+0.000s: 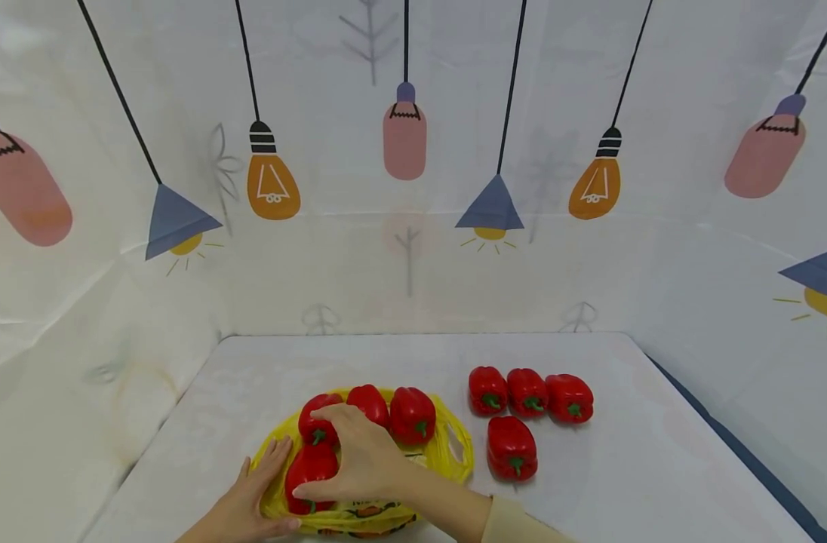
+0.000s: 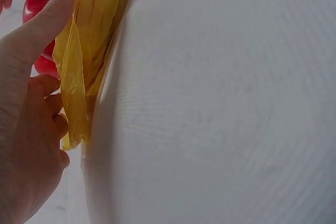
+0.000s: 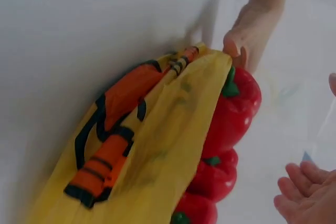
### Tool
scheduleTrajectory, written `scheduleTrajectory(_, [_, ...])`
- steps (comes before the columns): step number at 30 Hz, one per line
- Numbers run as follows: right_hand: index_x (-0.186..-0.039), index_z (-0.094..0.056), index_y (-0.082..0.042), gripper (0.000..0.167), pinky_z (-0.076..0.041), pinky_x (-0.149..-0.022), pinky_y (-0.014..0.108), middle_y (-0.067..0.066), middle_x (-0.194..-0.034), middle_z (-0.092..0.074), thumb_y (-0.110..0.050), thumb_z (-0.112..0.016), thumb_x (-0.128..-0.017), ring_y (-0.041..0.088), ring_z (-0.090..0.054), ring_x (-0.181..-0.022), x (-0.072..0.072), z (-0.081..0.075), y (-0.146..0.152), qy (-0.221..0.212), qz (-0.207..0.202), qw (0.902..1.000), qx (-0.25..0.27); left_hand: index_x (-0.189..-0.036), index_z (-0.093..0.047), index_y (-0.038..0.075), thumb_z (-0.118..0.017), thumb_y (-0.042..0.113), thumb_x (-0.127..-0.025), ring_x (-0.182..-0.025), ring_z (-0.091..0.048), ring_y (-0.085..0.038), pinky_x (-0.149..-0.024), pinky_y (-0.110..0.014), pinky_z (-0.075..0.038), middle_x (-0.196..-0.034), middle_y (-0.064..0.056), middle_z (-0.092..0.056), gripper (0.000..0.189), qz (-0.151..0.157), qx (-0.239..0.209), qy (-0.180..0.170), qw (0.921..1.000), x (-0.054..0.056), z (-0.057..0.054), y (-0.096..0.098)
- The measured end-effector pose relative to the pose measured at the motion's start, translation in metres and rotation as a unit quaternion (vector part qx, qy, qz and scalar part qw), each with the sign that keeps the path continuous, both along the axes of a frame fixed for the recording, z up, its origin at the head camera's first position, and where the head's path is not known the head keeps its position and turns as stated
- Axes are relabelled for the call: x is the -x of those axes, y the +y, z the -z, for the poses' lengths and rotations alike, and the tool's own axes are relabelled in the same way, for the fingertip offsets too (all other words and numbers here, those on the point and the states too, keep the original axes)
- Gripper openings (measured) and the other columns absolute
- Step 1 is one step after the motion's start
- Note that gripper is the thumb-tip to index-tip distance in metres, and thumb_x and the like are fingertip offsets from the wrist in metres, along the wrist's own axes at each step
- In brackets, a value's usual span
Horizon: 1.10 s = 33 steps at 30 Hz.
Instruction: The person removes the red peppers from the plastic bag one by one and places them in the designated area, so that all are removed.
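A yellow plastic bag lies spread on the table with several red bell peppers in it. One bell pepper sits at its front left, another just behind. My left hand rests against the bag's left side, thumb toward the front rim and fingers extended along the edge. Over the peppers at the bag's left is my right hand, thumb and fingers spread wide. In the right wrist view that hand stands apart from the peppers, palm and fingers showing, nothing in it.
To the right of the bag, three red bell peppers stand in a row on the white table, with a single bell pepper in front of them. A white curtain printed with lamps hangs behind and beside the table.
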State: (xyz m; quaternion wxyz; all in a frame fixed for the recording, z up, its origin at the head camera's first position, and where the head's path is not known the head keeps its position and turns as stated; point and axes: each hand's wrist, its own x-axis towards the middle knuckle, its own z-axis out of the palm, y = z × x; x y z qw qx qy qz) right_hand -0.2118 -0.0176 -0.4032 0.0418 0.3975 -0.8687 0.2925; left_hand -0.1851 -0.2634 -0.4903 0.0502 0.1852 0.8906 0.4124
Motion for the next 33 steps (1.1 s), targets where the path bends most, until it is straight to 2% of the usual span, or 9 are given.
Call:
scheduleTrajectory(4, [-0.136,-0.044,-0.021,0.079,-0.052,-0.084,0.027,-0.009,-0.132,-0.050,-0.065,-0.067,-0.076,0.004,-0.051,-0.114,0.000,0.007,-0.012,-0.053,0.015,0.9981,-0.029,-0.149,-0.026,-0.003,-0.081,0.038,-0.073,-0.118,0.005,0.033,-0.097,-0.076,0.012,-0.151,-0.031,-0.023,0.103,0.003,-0.005,-0.002,1.0000,0.000,0.000,-0.001])
scheduleTrajectory(11, [-0.134,-0.048,-0.022,0.079,-0.053,-0.081,0.028,-0.012,-0.131,-0.050,-0.069,-0.068,-0.073,0.003,-0.050,-0.114,0.003,0.024,-0.029,-0.091,0.036,0.9911,-0.090,-0.151,-0.023,-0.001,-0.080,0.040,-0.074,-0.120,0.007,0.032,-0.101,-0.072,0.013,-0.154,-0.026,-0.021,0.105,-0.002,0.004,-0.027,0.9996,-0.002,0.000,-0.001])
scheduleTrajectory(15, [-0.133,-0.049,-0.023,0.080,-0.054,-0.080,0.031,-0.012,-0.130,-0.051,-0.070,-0.068,-0.071,0.004,-0.050,-0.113,0.004,0.029,-0.035,-0.092,0.051,0.9871,-0.120,-0.152,-0.024,0.001,-0.078,0.041,-0.077,-0.126,0.005,0.027,-0.107,-0.061,0.014,-0.155,-0.022,-0.024,0.101,-0.004,-0.005,-0.005,1.0000,-0.005,0.001,0.000])
scheduleTrajectory(19, [-0.133,-0.048,-0.023,0.081,-0.053,-0.080,0.031,-0.012,-0.130,-0.051,-0.071,-0.067,-0.071,0.006,-0.048,-0.114,0.005,0.032,-0.036,-0.081,0.051,0.9873,-0.127,-0.150,-0.028,-0.001,-0.079,0.044,-0.075,-0.132,0.003,0.020,-0.107,-0.063,0.012,-0.153,-0.023,-0.028,0.102,-0.003,0.006,0.039,0.9992,-0.004,0.003,0.000])
scheduleTrajectory(22, [-0.133,-0.048,-0.021,0.082,-0.053,-0.081,0.029,-0.012,-0.131,-0.051,-0.070,-0.068,-0.071,0.007,-0.046,-0.115,0.007,0.035,-0.035,-0.067,0.044,0.9888,-0.126,-0.150,-0.029,0.001,-0.081,0.050,-0.070,-0.143,-0.002,-0.003,-0.104,-0.071,0.006,-0.152,-0.022,-0.030,0.107,-0.007,0.039,0.053,0.9978,-0.002,0.002,0.003])
scheduleTrajectory(25, [-0.134,-0.048,-0.020,0.082,-0.051,-0.084,0.028,-0.011,-0.132,-0.050,-0.069,-0.069,-0.071,0.009,-0.044,-0.114,0.009,0.040,-0.033,-0.049,0.038,0.9893,-0.132,-0.152,-0.025,0.005,-0.080,0.055,-0.067,-0.145,-0.011,-0.031,-0.104,-0.073,-0.009,-0.154,-0.020,-0.026,0.113,-0.007,0.070,0.036,0.9969,0.000,-0.003,0.008])
scheduleTrajectory(27, [-0.134,-0.048,-0.020,0.082,-0.051,-0.084,0.028,-0.010,-0.133,-0.049,-0.069,-0.069,-0.072,0.009,-0.044,-0.114,0.010,0.043,-0.032,-0.039,0.034,0.9895,-0.135,-0.153,-0.022,0.006,-0.079,0.058,-0.067,-0.142,-0.014,-0.042,-0.103,-0.071,-0.015,-0.156,-0.019,-0.022,0.115,-0.002,0.085,0.023,0.9961,0.001,-0.005,0.011])
scheduleTrajectory(30, [-0.134,-0.048,-0.018,0.081,-0.050,-0.085,0.027,-0.009,-0.133,-0.048,-0.067,-0.069,-0.073,0.010,-0.044,-0.115,0.011,0.046,-0.033,-0.041,0.022,0.9903,-0.131,-0.154,-0.019,0.006,-0.078,0.057,-0.069,-0.143,-0.011,-0.039,-0.113,-0.048,-0.017,-0.157,-0.018,-0.019,0.116,0.001,0.090,0.004,0.9959,0.001,-0.007,0.011])
scheduleTrajectory(33, [-0.135,-0.047,-0.016,0.081,-0.050,-0.085,0.027,-0.008,-0.135,-0.048,-0.065,-0.070,-0.075,0.011,-0.044,-0.117,0.010,0.046,-0.036,-0.054,0.014,0.9904,-0.126,-0.154,-0.019,0.005,-0.079,0.055,-0.069,-0.144,-0.002,-0.019,-0.105,-0.010,0.004,-0.157,-0.017,-0.020,0.116,0.006,0.080,-0.001,0.9968,0.001,-0.006,0.009])
